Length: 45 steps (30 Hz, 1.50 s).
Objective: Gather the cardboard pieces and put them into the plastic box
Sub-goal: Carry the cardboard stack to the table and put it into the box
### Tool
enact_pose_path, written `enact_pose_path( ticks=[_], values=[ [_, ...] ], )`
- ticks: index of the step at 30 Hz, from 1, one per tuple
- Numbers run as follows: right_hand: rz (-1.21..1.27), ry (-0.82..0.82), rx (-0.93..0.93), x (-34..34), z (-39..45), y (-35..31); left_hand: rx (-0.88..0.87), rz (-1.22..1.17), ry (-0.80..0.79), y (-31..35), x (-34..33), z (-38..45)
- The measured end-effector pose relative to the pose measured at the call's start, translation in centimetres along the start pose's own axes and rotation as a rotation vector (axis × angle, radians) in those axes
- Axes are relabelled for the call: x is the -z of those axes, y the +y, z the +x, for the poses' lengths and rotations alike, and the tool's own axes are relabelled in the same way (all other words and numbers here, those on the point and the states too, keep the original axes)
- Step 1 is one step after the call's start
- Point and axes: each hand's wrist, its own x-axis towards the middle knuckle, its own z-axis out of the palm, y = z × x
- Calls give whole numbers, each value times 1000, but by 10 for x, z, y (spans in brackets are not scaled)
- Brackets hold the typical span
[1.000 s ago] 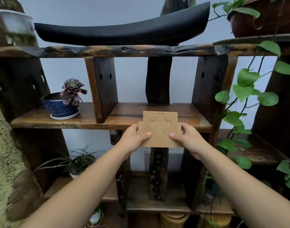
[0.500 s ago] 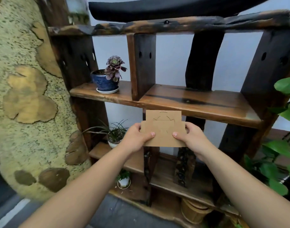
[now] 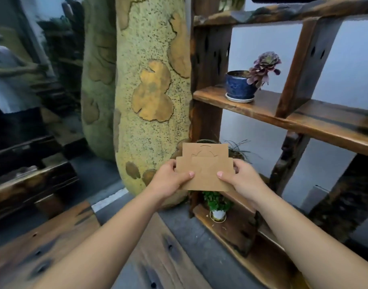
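A small stack of flat brown cardboard pieces (image 3: 205, 170) is held upright in front of me, the back piece showing cut-out curves along its top. My left hand (image 3: 170, 180) grips the stack's left edge, thumb on the front face. My right hand (image 3: 241, 179) grips the right edge the same way. The stack hangs in the air below the shelf level. No plastic box is in view.
A dark wooden shelf unit (image 3: 283, 119) fills the right, carrying a blue pot with a purple succulent (image 3: 240, 85) and small green plants lower down (image 3: 217, 205). A tall speckled yellow-green column (image 3: 149, 80) stands at centre left. A wooden table top (image 3: 53, 243) lies at lower left.
The view has swung left: the shelf slid to the right and the speckled column and a wooden table came into view. Both hands keep the same grip on the cardboard.
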Motion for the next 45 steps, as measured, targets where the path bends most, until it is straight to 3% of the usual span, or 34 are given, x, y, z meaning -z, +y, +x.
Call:
enact_pose_path(
  ticks=[3, 16, 23, 35, 42, 45],
  values=[
    [62, -115, -9, -59, 1, -15, 40, 14, 96, -27, 55, -18],
    [-107, -506, 124, -359, -45, -98, 262, 34, 518, -154, 304, -157],
    [-156, -774, 218, -495, -94, -129, 412, 42, 788, -195, 383, -259],
    [-258, -1392, 424, -665, -220, -143, 711, -57, 1358, -249, 399, -434],
    [-305, -1780, 626, -703, -320, -139, 862, -176, 1729, -249, 342, -523],
    [-331, -1892, 635, -703, -356, -129, 936, -215, 1805, -246, 314, -546]
  ],
)
